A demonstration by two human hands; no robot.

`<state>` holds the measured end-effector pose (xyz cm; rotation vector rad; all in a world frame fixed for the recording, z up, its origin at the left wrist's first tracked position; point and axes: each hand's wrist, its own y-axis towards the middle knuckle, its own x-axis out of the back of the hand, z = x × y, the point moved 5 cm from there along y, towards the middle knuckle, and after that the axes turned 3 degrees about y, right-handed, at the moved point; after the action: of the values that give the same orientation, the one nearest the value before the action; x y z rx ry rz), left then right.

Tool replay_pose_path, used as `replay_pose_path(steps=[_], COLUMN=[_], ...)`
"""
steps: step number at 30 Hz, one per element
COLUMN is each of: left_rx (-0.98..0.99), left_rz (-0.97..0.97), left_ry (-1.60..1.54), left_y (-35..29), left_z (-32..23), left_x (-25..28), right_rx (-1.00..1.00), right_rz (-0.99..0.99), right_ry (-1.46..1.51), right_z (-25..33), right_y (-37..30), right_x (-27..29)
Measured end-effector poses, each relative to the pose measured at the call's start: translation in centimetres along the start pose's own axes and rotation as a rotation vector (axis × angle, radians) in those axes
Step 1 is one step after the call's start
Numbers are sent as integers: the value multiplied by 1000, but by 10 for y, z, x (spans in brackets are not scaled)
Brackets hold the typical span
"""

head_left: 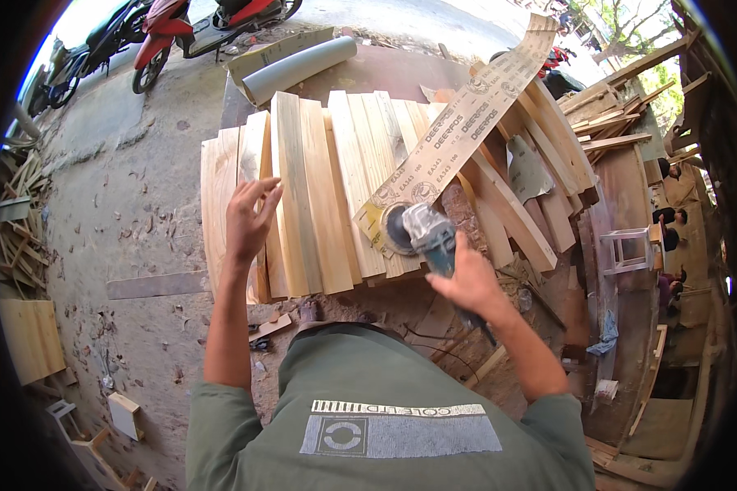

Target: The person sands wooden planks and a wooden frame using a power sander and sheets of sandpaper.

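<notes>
My right hand (475, 280) grips an angle grinder (431, 233) by its teal body. The grinder's round disc (398, 228) is over the lower end of a long brown strip of sandpaper (458, 123); whether they touch I cannot tell. That strip runs up and right across the wood, its yellowish lower corner lying on the boards. My left hand (250, 219) is over the left part of a row of pale boards (313, 196), thumb and fingers apart with nothing between them. Several boards stand side by side, their ends uneven.
Angled planks (508, 204) lie right of the row, with a torn sandpaper piece (530, 170) among them. Beyond the boards lies a sandpaper roll (300, 69). Motorbikes (160, 37) are parked at the far left. Wood scraps (24, 237) lie left; a white stool (626, 250) stands right.
</notes>
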<state>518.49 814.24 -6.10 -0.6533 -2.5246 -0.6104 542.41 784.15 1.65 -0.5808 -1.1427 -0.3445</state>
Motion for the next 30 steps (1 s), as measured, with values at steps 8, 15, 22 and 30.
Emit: replay_pose_path(steps=[8, 15, 22, 30], left_rx=[-92, -82, 23, -11], left_rz=[-82, 33, 861, 1139], left_ry=[270, 52, -112, -209], left_y=[-40, 14, 142, 140], left_z=[-34, -31, -60, -88], left_x=[-39, -42, -195, -238], right_rx=[-53, -37, -27, -149], right_rz=[37, 98, 13, 47], right_ry=[63, 91, 72, 141], right_z=[11, 18, 22, -5], right_y=[35, 3, 23, -14], right_x=[6, -2, 2, 16])
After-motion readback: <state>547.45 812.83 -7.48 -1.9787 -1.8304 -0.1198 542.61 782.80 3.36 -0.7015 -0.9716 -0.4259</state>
